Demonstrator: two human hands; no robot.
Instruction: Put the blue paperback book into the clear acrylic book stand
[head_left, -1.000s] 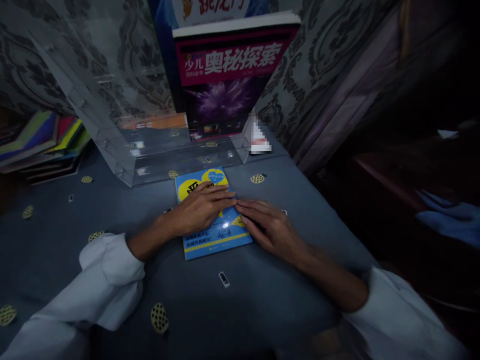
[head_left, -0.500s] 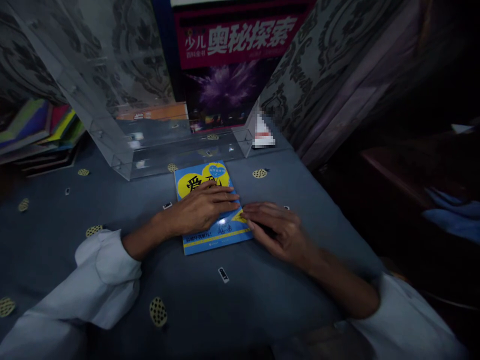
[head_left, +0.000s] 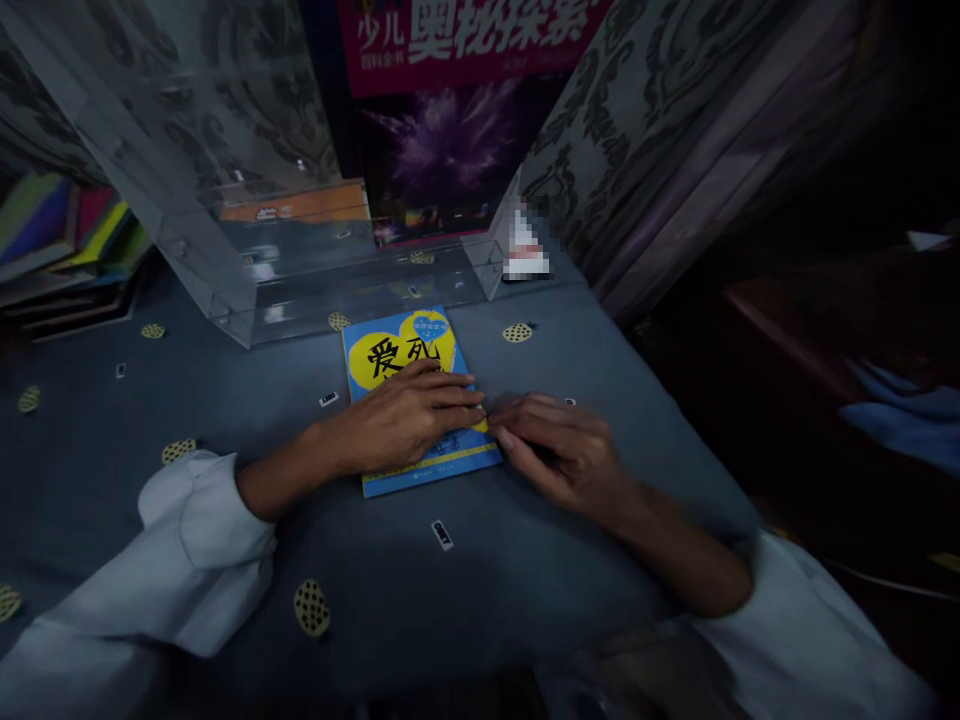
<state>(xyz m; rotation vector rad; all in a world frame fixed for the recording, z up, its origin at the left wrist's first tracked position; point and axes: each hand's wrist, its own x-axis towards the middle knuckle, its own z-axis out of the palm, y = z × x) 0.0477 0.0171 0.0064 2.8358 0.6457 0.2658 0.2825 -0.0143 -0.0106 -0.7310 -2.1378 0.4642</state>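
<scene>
Book lies on the bench. The left hand, open and flat on it, has slid down, so more big words show. The right hand curls at the book's right edge; I can't tell if its fingers pinch.

The left hand lies across the blue-and-yellow book on the surface; the right hand has fingers at its right edge. Well left of it lie stacked books; behind it, a clear stand holds a magenta-topped book.
</scene>
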